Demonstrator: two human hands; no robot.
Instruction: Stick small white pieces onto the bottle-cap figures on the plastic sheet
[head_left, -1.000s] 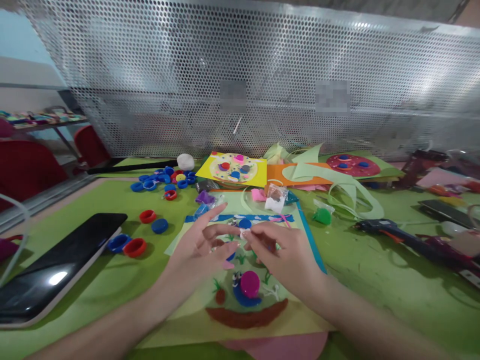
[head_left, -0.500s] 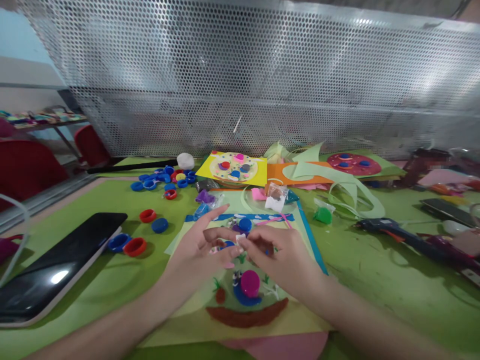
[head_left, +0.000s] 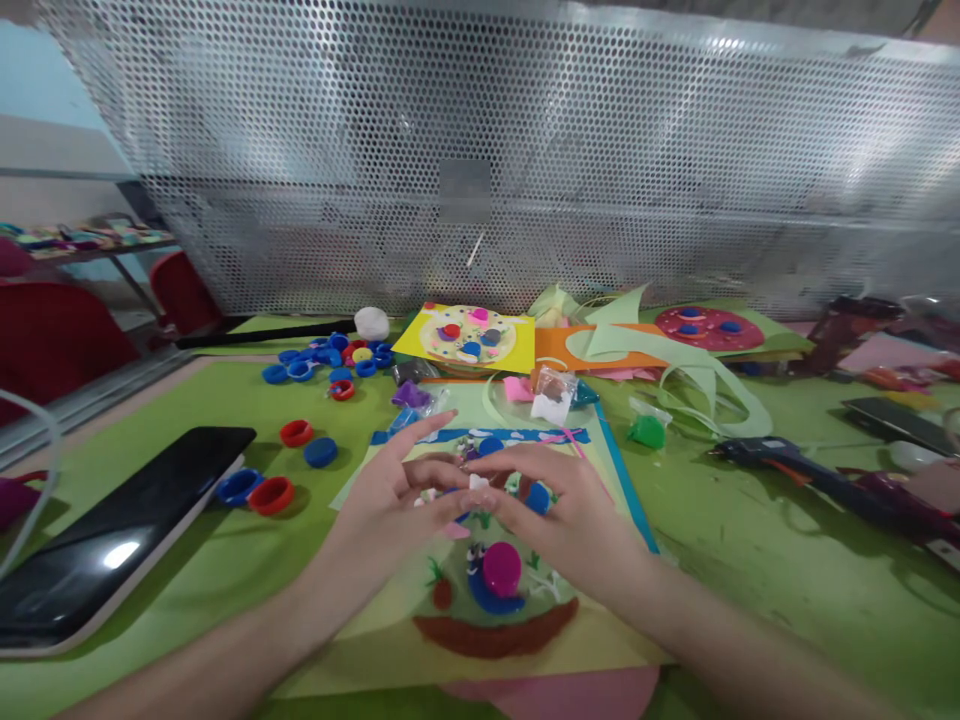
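My left hand (head_left: 401, 490) and my right hand (head_left: 544, 495) meet over a paper craft picture (head_left: 360, 650). Between their fingertips is a small lump of white clay (head_left: 478, 483), pinched from both sides. Below the hands, the picture bears a snail with a blue clay body (head_left: 491, 600) and a magenta bottle-cap shell (head_left: 502, 570). A brown clay strip (head_left: 499, 635) curves beneath it, and a small clay carrot shape (head_left: 442, 594) with green leaves lies to its left. Blue caps (head_left: 537, 497) on the picture are partly hidden by my fingers.
At left lie a black phone (head_left: 112, 540) and loose red and blue bottle caps (head_left: 321, 452). Wrapped green clay (head_left: 646, 430) and a glue gun (head_left: 772, 455) are at right. A yellow craft card (head_left: 412, 345) lies behind, before a perforated metal panel (head_left: 525, 150).
My right fingers have shifted from a tight pinch to a more spread hold, the index reaching over the white clay. The left hand has barely moved.
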